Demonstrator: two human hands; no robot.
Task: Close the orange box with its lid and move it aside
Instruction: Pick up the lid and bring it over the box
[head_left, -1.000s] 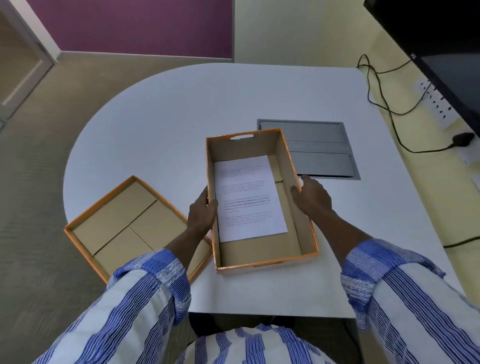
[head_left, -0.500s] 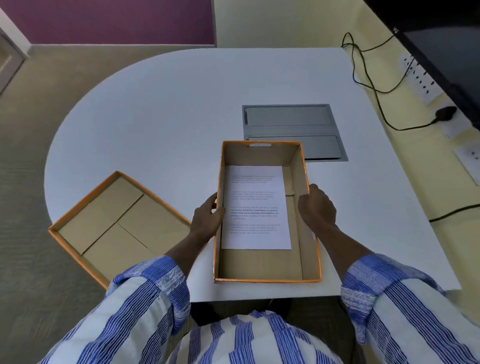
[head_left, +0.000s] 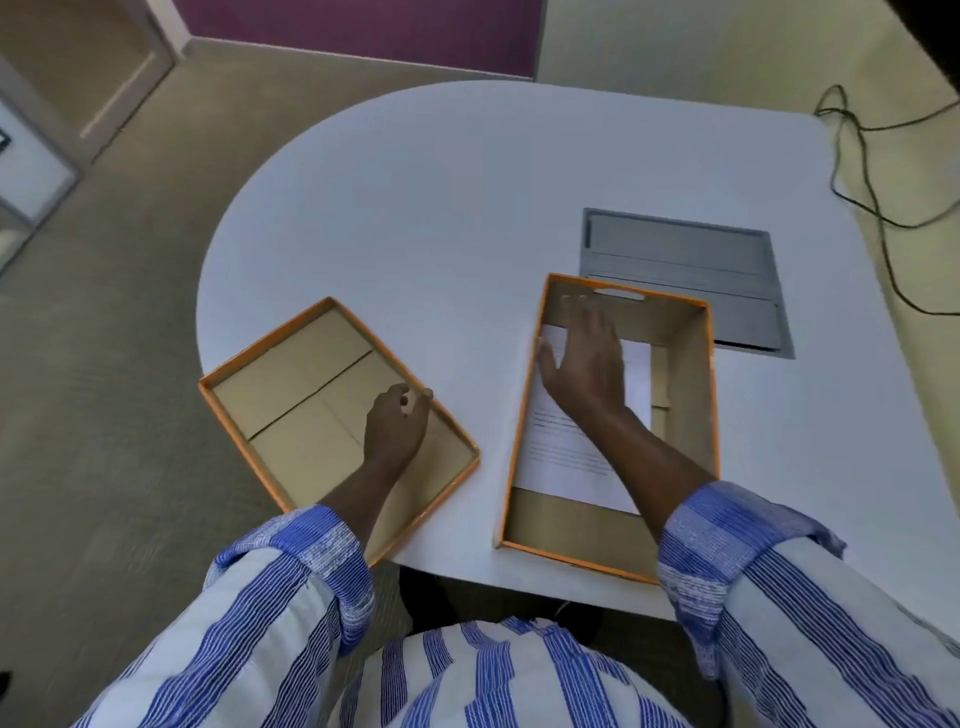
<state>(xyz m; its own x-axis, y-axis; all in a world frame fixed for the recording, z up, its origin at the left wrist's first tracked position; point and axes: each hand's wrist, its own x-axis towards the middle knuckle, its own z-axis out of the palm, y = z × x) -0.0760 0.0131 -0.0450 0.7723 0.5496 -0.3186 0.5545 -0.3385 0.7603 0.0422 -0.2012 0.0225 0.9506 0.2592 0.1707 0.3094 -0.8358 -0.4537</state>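
The orange box (head_left: 691, 415) stands uncovered on the white table, near its front edge, with a printed sheet of paper (head_left: 566, 457) lying on its floor. My right hand (head_left: 584, 364) is inside the box with fingers spread flat over the far end of the paper. The orange lid (head_left: 291, 395) lies upside down to the left, its near corner hanging over the table edge. My left hand (head_left: 397, 423) is at the lid's right rim, fingers curled at the rim; whether it grips the rim is unclear.
A grey metal cable hatch (head_left: 680, 265) is set into the white table (head_left: 441, 218) just behind the box. Black cables (head_left: 862, 171) trail off the table's far right. Carpet floor lies left of the rounded table edge.
Both hands left the box's side walls. My left hand went left to the lid's rim; my right hand went into the box onto the paper. The camera view shifted left.
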